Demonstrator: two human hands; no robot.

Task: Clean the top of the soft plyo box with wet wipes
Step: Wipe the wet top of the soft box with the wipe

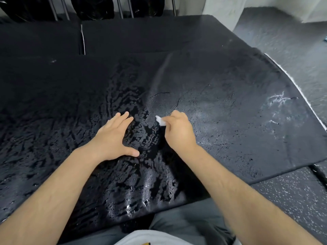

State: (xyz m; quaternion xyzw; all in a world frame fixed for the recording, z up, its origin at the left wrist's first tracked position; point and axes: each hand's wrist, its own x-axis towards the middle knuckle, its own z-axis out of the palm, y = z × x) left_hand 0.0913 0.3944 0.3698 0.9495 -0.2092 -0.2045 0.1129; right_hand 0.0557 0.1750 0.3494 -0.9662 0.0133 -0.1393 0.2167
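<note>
The black top of the box (230,112) fills the view in front of you. Its near and left parts glisten with wet streaks and beads, while its right part is a duller grey with thin cracks. Near the middle of the top, your right hand (178,131) has its fingers curled round a small white wipe (160,120), and 1 corner of it pokes out past the knuckles. Whether the wipe is pressed to the surface cannot be told. Just beside it, your left hand (113,138) lies flat on the wet patch with its fingers straight and its thumb spread wide, holding nothing. White scuff marks (277,100) show toward the right edge of the top. Behind the box lie more black pads (141,36), and beyond them black weight plates (93,7) stand on a rack. Speckled dark flooring (292,195) runs along the right side. Your grey trousers (185,220) show at the near edge.
</note>
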